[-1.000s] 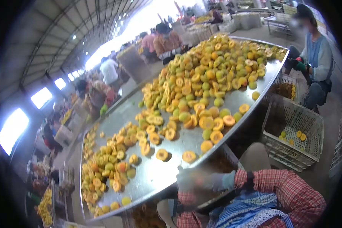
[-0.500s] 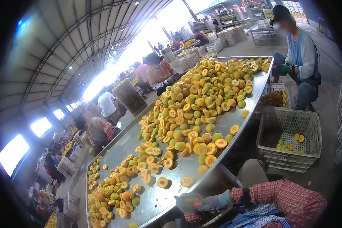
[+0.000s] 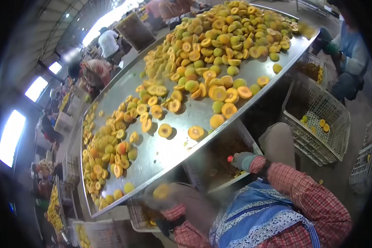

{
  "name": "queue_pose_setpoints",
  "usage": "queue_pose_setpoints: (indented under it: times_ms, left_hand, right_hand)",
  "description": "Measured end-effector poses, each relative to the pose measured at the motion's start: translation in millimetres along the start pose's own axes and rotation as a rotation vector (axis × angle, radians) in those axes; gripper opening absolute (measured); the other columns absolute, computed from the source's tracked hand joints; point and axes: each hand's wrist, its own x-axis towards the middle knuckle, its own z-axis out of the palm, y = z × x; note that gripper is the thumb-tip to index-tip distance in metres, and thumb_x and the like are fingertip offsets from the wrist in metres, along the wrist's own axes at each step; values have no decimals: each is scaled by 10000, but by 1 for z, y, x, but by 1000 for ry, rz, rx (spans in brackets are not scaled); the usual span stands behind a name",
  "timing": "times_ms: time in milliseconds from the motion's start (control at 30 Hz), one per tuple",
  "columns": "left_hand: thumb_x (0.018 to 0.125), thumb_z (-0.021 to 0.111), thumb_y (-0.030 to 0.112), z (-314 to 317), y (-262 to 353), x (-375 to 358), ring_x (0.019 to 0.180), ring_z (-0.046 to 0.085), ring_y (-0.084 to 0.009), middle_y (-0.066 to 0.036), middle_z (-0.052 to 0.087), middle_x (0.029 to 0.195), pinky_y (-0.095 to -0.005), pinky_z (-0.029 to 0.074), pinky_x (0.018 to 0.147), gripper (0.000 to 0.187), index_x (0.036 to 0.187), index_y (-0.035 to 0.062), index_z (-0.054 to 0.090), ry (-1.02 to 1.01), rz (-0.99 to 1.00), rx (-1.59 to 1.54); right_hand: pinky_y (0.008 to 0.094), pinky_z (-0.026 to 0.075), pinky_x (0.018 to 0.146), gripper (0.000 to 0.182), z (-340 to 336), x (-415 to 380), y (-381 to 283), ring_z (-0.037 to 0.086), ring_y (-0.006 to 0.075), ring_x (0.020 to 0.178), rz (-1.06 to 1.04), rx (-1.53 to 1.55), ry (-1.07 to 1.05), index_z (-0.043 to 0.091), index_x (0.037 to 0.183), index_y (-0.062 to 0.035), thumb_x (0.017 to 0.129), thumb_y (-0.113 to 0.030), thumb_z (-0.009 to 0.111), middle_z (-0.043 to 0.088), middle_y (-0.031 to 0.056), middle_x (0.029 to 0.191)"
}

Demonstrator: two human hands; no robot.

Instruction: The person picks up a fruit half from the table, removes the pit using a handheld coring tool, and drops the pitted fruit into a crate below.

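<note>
Both hands have separated since half a second ago, when they were together beside the table edge. Right hand (image 3: 242, 160) has its gloved fingers clenched around a small red-ended object (image 3: 230, 158), above a crate (image 3: 252, 143) with brown contents. At the left hand (image 3: 153, 200) is a yellow fruit piece (image 3: 162, 191), but because of blur I cannot tell whether the fingers grip or release it. Further out, the metal table (image 3: 156, 159) carries many fruits, some halved, heaped highest at its far end.
</note>
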Motion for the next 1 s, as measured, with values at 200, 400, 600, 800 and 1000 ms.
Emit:
queue_pose_setpoints:
  times_ms: [200, 400, 600, 800, 1000]
  left_hand:
    - [854, 506, 238, -47, -130, -19, 737, 579, -259, -157, 594, 867, -332, 493, 673, 291, 948, -36, 537, -129, -1228, -565]
    - [866, 471, 174, 18, -57, 31, 851, 576, -195, -143, 569, 1060, -275, 483, 743, 317, 1088, -46, 523, -755, -695, -593]
    - [720, 675, 223, 142, 112, 44, 866, 587, -206, -141, 610, 955, -287, 464, 770, 416, 1059, 10, 561, -1286, -94, -746]
    - [650, 692, 264, 138, 149, 43, 840, 587, -210, -153, 606, 955, -299, 476, 761, 528, 1081, 9, 525, -1784, 53, -564]
    - [831, 584, 214, 81, 110, 38, 801, 583, -244, -122, 529, 992, -318, 538, 626, 402, 1155, 38, 423, -1083, -1078, -1661]
  right_hand:
    - [394, 513, 662, 243, -9, 10, -15, 627, 321, 756, -113, -79, -382, 605, 931, -18, 845, -174, 439, 628, 175, 836]
    - [394, 513, 687, 257, -2, 15, -17, 620, 337, 814, -43, -84, -358, 598, 993, -22, 824, -175, 482, 611, 181, 931]
    - [401, 506, 720, 273, -10, 16, -9, 590, 359, 885, -14, -81, -379, 564, 1038, -10, 811, -140, 491, 544, 211, 1028]
    - [400, 514, 634, 259, -5, 13, 1, 604, 343, 776, -84, -94, -220, 554, 1019, -20, 789, -126, 505, 565, 204, 937]
    - [283, 453, 523, 263, -21, -2, -14, 521, 134, 602, 266, 861, -230, 522, 1014, -41, 881, -266, 488, 553, 54, 747]
